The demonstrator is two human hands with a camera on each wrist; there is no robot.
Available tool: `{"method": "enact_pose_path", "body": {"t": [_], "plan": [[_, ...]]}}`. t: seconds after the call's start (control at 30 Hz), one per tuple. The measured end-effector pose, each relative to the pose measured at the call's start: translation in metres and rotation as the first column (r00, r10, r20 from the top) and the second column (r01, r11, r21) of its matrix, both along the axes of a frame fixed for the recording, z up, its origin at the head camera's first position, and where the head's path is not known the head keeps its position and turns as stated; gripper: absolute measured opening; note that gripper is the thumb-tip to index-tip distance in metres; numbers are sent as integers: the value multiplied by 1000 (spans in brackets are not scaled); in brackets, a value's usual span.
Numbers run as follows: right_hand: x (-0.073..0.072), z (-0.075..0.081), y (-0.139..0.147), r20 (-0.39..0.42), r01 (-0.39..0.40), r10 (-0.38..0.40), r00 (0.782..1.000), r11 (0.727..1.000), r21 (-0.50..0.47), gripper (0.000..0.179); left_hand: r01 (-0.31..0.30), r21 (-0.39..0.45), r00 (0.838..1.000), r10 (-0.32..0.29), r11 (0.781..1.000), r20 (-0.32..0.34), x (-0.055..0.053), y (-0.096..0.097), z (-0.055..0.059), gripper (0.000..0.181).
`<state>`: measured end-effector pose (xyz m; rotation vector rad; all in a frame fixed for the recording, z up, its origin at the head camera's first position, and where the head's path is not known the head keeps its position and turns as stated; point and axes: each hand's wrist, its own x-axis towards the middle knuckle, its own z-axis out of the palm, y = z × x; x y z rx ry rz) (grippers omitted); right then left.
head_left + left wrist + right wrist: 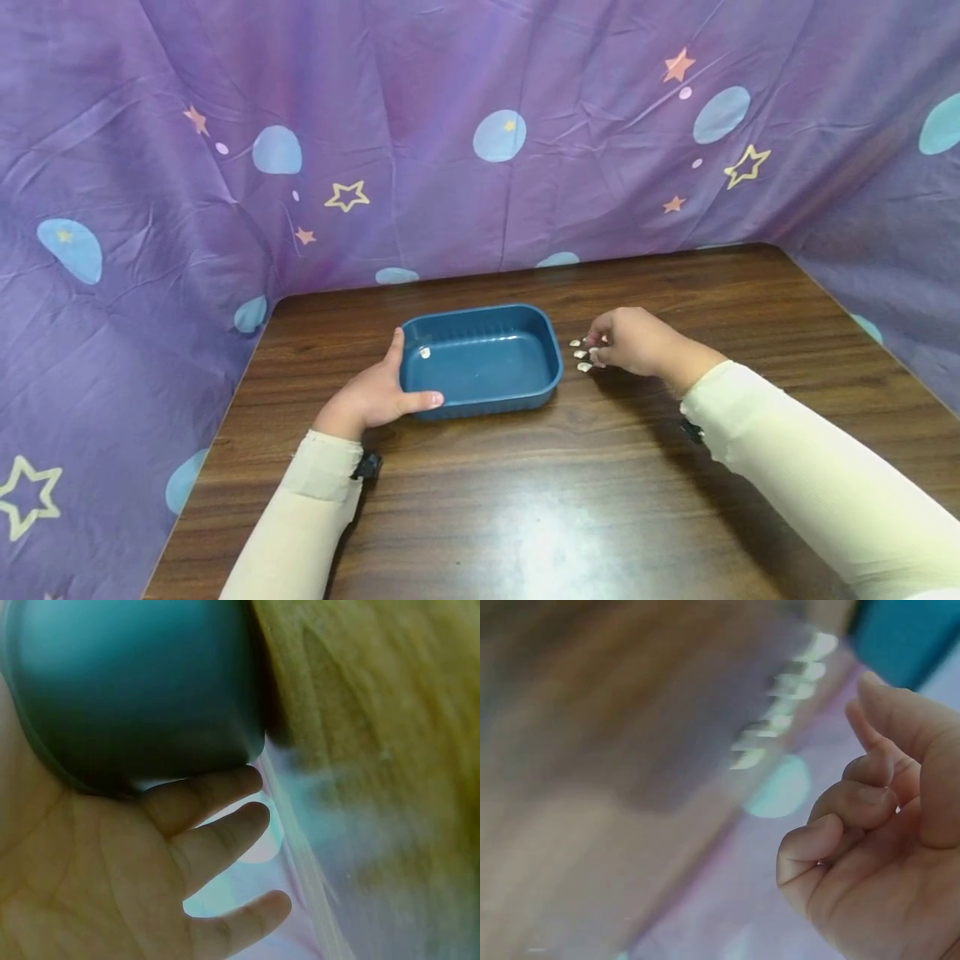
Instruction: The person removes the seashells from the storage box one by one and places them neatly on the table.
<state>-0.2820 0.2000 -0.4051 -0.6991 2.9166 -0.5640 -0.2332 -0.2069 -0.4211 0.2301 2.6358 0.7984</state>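
Note:
A blue rectangular plastic basin [480, 402] stands on the wooden table, with one small white shell-like piece [425, 353] inside near its left end. My left hand [375, 392] rests against that end, its thumb over the near rim. In the left wrist view the fingers [225, 836] reach out fairly straight beside the basin wall. Right of the basin, my right hand [633, 340] hovers over several small white shell-like pieces [580, 355], thumb and forefinger apart. The right wrist view shows a blurred row of these pieces [780, 724] beyond the fingertips, and nothing visible in the hand.
The brown wooden table [480, 500] extends around the basin, with glare near the front. A purple cloth [435, 83] patterned with stars and planets hangs behind the table and at both sides. Dark wrist-worn devices [366, 467] sit at the pale sleeves.

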Motion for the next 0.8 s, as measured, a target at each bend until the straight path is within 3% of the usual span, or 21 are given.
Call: {"method": "enact_pose_path", "body": {"t": [0.17,0.37,0.8], "plan": [[-4,25,-31,4,-12,13,1000,988,-152,8,-11,-14,1000,11,1000,-1,-1,0,0,136],[-7,42,-83,4,-58,60,998,981,-187,16,-31,-15,999,31,999,6,0,2,2,134],[-19,26,-182,113,-99,121,986,979,-176,16,-26,-22,1000,26,999,11,0,2,3,132]]}}
